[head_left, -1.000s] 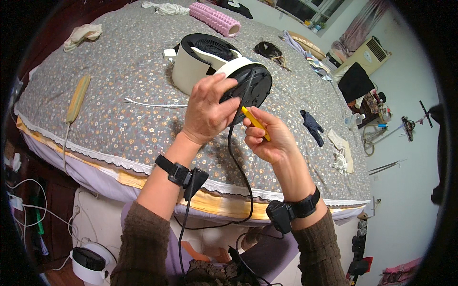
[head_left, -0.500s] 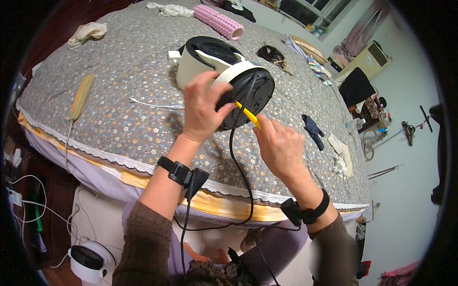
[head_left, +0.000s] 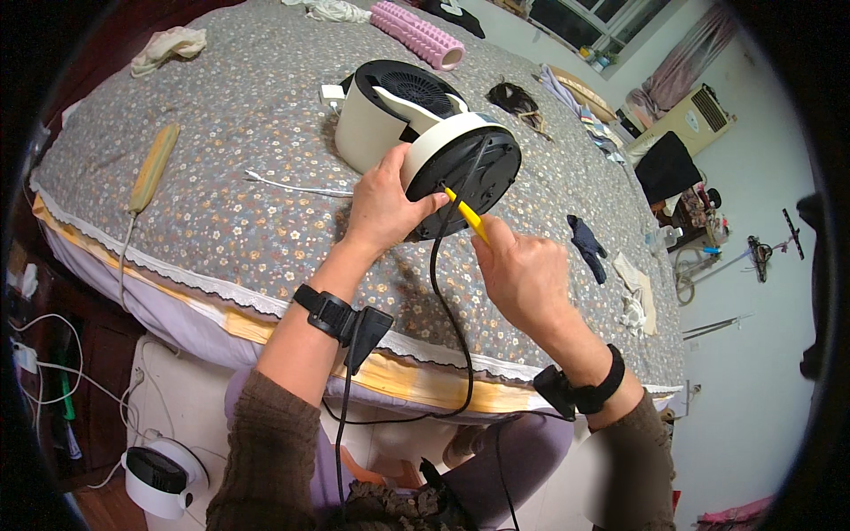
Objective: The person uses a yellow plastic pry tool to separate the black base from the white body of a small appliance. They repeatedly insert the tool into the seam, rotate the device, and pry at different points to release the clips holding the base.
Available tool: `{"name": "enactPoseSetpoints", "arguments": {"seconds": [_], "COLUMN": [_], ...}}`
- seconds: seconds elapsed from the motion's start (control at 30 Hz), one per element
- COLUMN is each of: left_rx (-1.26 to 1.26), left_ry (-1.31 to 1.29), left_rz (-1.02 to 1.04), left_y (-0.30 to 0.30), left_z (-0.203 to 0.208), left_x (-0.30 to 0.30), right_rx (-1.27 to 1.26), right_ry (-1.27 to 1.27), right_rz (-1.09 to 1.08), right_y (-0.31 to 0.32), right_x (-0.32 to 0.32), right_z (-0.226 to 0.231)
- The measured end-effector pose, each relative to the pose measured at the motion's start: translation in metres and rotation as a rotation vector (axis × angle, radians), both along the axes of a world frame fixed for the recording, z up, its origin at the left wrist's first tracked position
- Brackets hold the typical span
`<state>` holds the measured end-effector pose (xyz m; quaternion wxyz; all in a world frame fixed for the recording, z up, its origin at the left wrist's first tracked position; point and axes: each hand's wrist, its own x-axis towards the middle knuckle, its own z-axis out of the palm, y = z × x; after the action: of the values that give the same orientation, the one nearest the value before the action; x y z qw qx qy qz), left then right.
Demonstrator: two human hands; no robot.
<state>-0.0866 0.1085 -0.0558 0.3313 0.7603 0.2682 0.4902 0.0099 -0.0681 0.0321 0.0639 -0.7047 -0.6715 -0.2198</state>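
A white and black appliance, which looks like a desk fan (head_left: 376,133), lies on its side on the bed, its round black-bottomed base (head_left: 496,168) tilted toward me. My left hand (head_left: 385,203) grips the near-left rim of the base, thumb on the black underside. My right hand (head_left: 527,274) is closed round a slim yellow hand tool (head_left: 468,215). Its tip meets the underside beside my left thumb; my fingers hide its rear end, and its exact kind does not show. A black cord (head_left: 435,274) hangs down from the base and crosses in front of the tool.
The bed has a flowered grey cover (head_left: 292,230). A pink foam roller (head_left: 416,34), a dark hair clump (head_left: 513,99), a yellow-padded wand with a cord (head_left: 153,168) and a navy glove-like cloth (head_left: 586,248) lie around. A white appliance (head_left: 164,478) stands on the floor at left.
My left hand has settled lower against the base rim, its thumb on the underside. The tool tip stays at the base, and the whole view has shifted slightly.
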Motion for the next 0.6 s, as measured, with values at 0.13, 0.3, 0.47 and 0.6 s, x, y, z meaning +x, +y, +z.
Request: {"name": "enactPoseSetpoints", "arguments": {"seconds": [0.13,0.3,0.47,0.6], "left_rx": [0.016,0.036,0.024,0.026], "left_ry": [-0.004,-0.02,-0.021,-0.008], "left_rz": [0.015,0.024,0.053,0.068], "left_y": [-0.003,-0.003,-0.005,-0.006], "left_z": [0.0,-0.001,-0.003,-0.005], "left_x": [0.0,0.0,0.004,0.006], "right_rx": [0.049,0.094,0.234,0.337], "right_ry": [0.409,1.368,2.475,2.631], "right_rz": [-0.071,-0.12,-0.145,-0.193], "right_y": [0.003,0.007,0.007,0.01], "right_x": [-0.009,-0.014,-0.025,-0.028], "right_z": [-0.007,-0.01,-0.012,-0.013]}}
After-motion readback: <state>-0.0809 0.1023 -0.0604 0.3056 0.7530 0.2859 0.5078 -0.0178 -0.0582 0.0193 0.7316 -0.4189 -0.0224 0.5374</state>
